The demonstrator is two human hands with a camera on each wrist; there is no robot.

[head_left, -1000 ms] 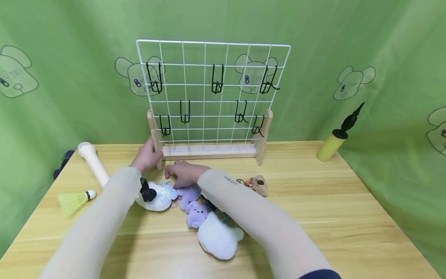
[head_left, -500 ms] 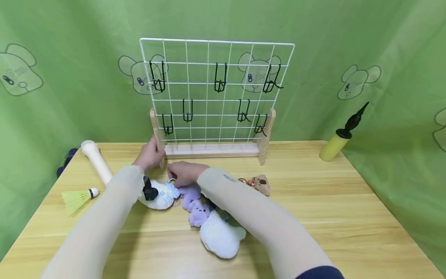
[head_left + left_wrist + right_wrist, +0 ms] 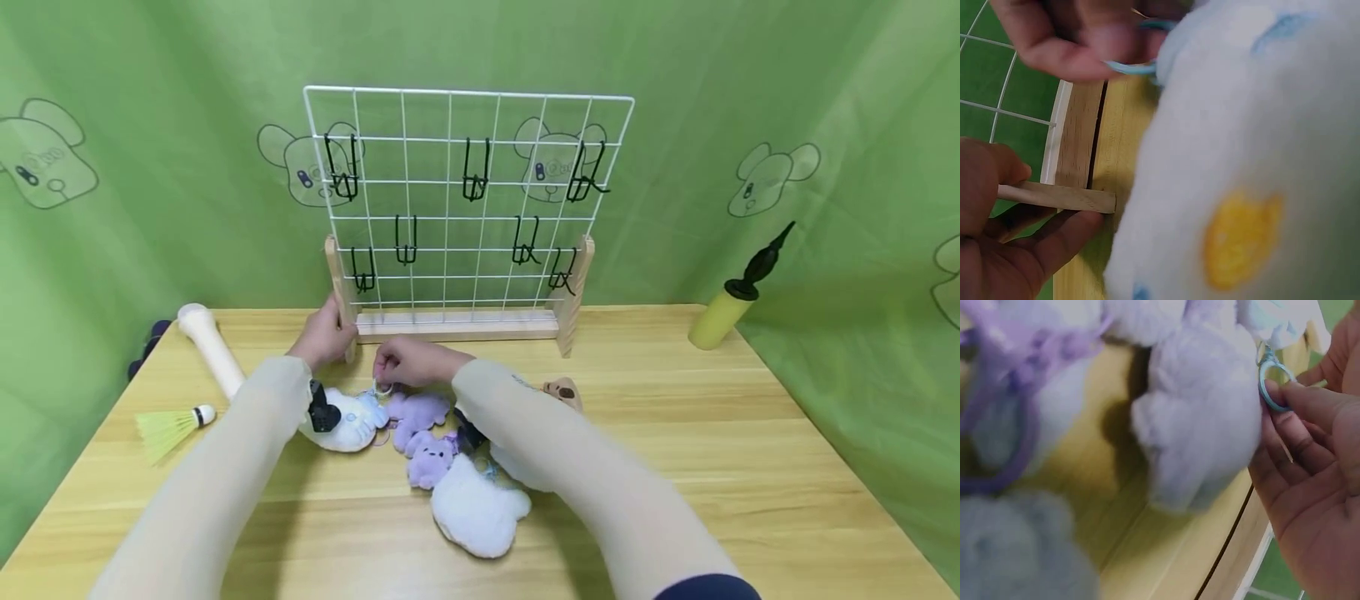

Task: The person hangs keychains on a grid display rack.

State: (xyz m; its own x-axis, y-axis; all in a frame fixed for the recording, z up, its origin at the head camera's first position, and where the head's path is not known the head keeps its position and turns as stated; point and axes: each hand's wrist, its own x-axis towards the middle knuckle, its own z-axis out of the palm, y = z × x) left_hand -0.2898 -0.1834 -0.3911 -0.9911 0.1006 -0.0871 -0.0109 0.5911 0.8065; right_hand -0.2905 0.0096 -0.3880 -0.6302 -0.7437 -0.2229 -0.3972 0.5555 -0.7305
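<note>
My left hand (image 3: 324,335) grips the left wooden upright (image 3: 1085,199) of the white wire grid rack (image 3: 446,218), thumb on one side and fingers on the other. My right hand (image 3: 416,362) pinches a light blue key ring (image 3: 1262,381) between thumb and index finger. That ring joins a white and blue plush keychain (image 3: 348,425), which lies partly behind the left wrist camera. Close under my right hand lies a purple plush (image 3: 420,410). A purple bear (image 3: 429,462) and a white fluffy plush (image 3: 476,508) lie nearer the front.
Several black hooks (image 3: 474,175) hang on the grid. A brown plush (image 3: 562,392) is partly hidden by my right sleeve. At left are a white club-shaped object (image 3: 210,346) and a yellow shuttlecock (image 3: 172,429); a yellow hand pump (image 3: 720,317) stands at the right.
My right hand has moved slightly right and back, and now lifts the light blue ring in its pinch. My left hand keeps its grip on the upright. The head view has shifted slightly.
</note>
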